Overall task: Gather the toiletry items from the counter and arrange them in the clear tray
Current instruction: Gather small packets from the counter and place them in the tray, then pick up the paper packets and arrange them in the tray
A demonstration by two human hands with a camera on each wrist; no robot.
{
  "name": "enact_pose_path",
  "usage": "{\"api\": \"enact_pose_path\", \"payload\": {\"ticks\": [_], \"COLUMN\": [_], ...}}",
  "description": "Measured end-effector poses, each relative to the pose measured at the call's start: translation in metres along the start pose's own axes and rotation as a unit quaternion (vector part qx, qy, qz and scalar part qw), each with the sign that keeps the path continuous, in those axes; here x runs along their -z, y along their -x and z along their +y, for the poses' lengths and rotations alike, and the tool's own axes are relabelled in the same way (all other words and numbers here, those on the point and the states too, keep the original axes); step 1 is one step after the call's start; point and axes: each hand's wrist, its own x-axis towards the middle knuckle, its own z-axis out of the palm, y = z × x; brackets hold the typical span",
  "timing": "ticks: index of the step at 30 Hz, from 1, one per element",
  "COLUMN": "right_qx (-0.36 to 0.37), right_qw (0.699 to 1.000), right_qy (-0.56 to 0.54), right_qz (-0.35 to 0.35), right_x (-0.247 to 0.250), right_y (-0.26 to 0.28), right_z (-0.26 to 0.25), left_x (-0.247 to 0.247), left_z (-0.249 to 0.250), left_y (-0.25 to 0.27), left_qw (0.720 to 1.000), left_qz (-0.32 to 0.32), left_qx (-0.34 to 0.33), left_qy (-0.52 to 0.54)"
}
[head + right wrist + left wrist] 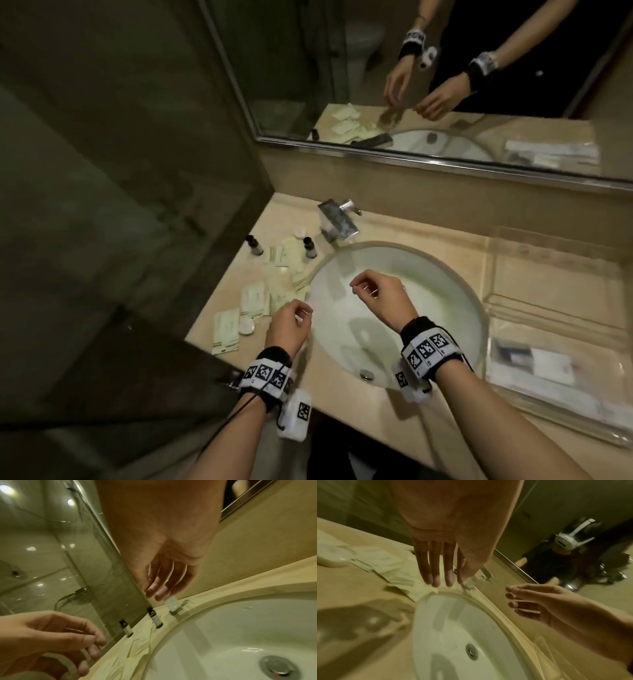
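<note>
Two hands are up over the sink (455, 284), both empty. The left hand (289, 325) hangs above the basin's left rim, its grip slack, fingers loosely bent and apart with nothing between them. The right hand (382, 298) floats over the middle of the bowl, its grip just as loose, fingers parted and holding nothing. One metal drain plug (367, 374) sits low in the basin near the person.

Right of the sink lies the one clear tray (555, 407) on the table (346, 404), already carrying some flat packets; how many is too blurred to count.

Left of the basin is the scatter: pale sachets (253, 298) fanned across the table, overlapping, at least six showing, the exact count unclear. One round white soap (246, 324) rests beside the nearest sachets, and a second round white piece (300, 232) lies further back. Two small dark-capped bottles stand upright past the sachets, one to the left (255, 245) and one nearer the basin (310, 247).

Behind them is one chrome faucet (337, 219), then one wide mirror (445, 85).
</note>
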Motion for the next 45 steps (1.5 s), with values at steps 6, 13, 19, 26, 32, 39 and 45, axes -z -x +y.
{"api": "enact_pose_path", "payload": {"ticks": [6,13,19,26,32,39,45], "right_qx": [0.008,-0.120,-0.221,-0.283,-0.272,-0.278,-0.219], "right_qw": [0.997,0.986,0.964,0.950,0.955,0.960,0.973], "right_qy": [0.045,0.106,0.146,0.134,0.116,-0.001,-0.065], "right_qz": [-0.062,-0.046,0.007,0.016,0.005,0.026,0.042], "right_x": [-0.066,-0.142,-0.171,-0.187,-0.183,-0.168,-0.131], "right_y": [-0.047,-0.097,-0.121,-0.129,-0.132,-0.131,-0.119], "right_z": [-0.028,-0.028,-0.015,-0.008,-0.008,-0.026,-0.053], "left_x": [0.056,0.075,0.057,0.033,0.029,0.050,0.081], "left_z": [-0.064,-0.095,-0.095,-0.079,-0.072,-0.064,-0.046], "left_y": [-0.027,-0.083,-0.125,-0.145,-0.152,-0.151,-0.142], "left_qw": [0.995,0.989,0.992,0.992,0.988,0.981,0.965], "left_qz": [0.040,0.014,-0.016,-0.010,-0.007,0.016,0.034], "left_qx": [0.082,0.128,0.119,0.124,0.150,0.157,0.134], "left_qy": [0.026,0.073,0.042,-0.001,0.038,0.113,0.225]}}
